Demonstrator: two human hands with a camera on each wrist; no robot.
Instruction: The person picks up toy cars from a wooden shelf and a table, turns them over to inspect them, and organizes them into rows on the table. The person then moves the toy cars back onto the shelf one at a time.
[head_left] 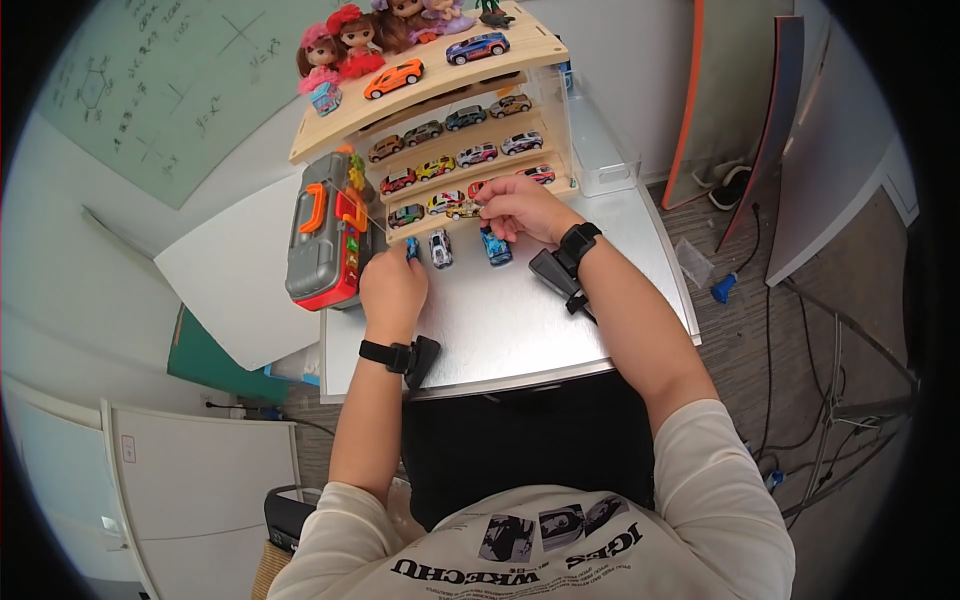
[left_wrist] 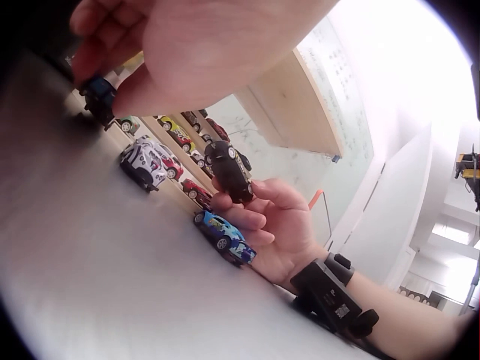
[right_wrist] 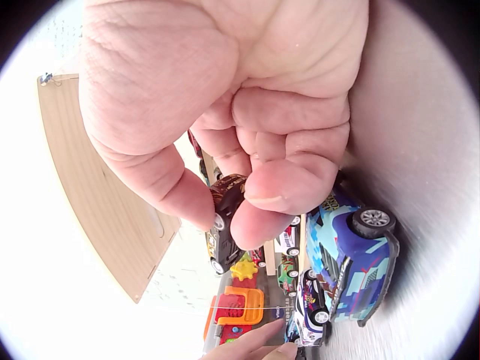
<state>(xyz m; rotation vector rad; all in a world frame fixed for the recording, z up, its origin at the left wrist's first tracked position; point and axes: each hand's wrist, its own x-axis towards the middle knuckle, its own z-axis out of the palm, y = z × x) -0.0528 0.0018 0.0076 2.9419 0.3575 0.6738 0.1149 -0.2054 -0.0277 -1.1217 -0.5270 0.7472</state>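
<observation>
Between thumb and fingertips, my right hand point(head_left: 527, 210) pinches a dark toy car with gold markings point(right_wrist: 227, 193), raised in front of the shelf's lowest row. Its black underside faces the left wrist view. Low at the left, my left hand point(head_left: 393, 290) grips a small blue toy car point(head_left: 412, 248) at the metal tabletop, mostly covered by the fingers. A white toy car point(head_left: 441, 249) with dark markings stands on the tabletop between the hands. Just below the right hand stands a blue camouflage toy car point(head_left: 496, 248).
A wooden tiered shelf point(head_left: 430, 105) holds rows of toy cars; dolls point(head_left: 358, 42), an orange car point(head_left: 394, 78) and a blue car point(head_left: 477, 48) sit on top. Left of it stands a grey-and-red toolbox point(head_left: 325, 235). A clear plastic panel point(head_left: 606, 150) is at the right.
</observation>
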